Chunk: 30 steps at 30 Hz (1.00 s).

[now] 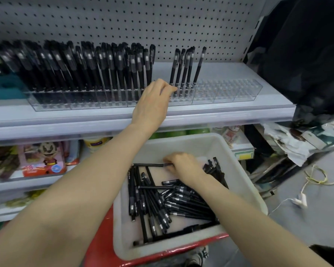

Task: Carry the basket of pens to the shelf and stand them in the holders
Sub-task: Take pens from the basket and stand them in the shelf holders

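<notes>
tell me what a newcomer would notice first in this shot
A dense row of black pens stands in the clear holder on the shelf, its right end empty. The left hand reaches to that holder, while the right hand pinches a pen in the white basket of loose pens below.

clear glossy plastic pen holders (pixel 228 91); matt black plastic pens (pixel 174 205); scuffed white plastic basket (pixel 245 182); perforated painted metal pegboard (pixel 123 22).

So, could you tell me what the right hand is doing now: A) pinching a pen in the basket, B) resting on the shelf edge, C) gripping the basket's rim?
A: the right hand pinches the end of a black pen lying inside the white basket.
</notes>
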Each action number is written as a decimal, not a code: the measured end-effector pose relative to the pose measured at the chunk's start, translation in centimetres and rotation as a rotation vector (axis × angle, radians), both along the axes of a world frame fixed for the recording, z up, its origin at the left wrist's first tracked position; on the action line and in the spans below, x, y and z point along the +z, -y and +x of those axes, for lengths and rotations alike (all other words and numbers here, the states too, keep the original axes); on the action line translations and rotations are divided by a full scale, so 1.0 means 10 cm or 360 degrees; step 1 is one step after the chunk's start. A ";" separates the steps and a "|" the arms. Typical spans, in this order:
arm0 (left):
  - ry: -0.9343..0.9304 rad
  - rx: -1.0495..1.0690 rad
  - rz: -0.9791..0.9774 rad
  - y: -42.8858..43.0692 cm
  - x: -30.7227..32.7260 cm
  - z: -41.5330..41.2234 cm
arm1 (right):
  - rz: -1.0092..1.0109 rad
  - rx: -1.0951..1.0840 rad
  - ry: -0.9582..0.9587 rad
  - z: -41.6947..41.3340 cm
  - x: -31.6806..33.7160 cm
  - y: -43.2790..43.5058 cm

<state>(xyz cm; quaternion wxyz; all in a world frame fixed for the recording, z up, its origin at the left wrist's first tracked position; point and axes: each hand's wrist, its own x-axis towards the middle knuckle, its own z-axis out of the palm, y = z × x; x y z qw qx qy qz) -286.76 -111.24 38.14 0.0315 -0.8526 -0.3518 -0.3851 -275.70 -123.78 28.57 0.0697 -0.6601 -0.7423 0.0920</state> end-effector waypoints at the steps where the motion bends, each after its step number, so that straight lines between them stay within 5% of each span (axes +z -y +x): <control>1: -0.0002 0.0004 0.0009 0.00 0.00 0.00 | -0.0046 0.0022 0.0074 0.00 -0.04 0.00; 5: -0.0010 0.0010 0.0018 0.00 0.00 0.00 | -0.0070 0.0042 0.0134 0.02 -0.15 -0.04; 10: -0.0023 0.0006 0.0058 0.01 0.00 0.00 | -0.0109 -0.0074 -0.0197 0.07 -0.03 -0.06; 17: -0.0034 -0.0002 0.0032 0.02 0.01 -0.01 | -0.0106 -0.0339 -0.1439 0.30 0.60 -0.02; 24: -0.0033 -0.0010 0.0024 0.06 0.03 -0.01 | 0.0270 -0.0392 -0.2274 0.64 1.42 -0.17; 30: -0.0038 -0.0009 0.0013 0.06 0.02 -0.01 | 0.0973 -0.0483 -0.2014 0.94 1.98 -0.44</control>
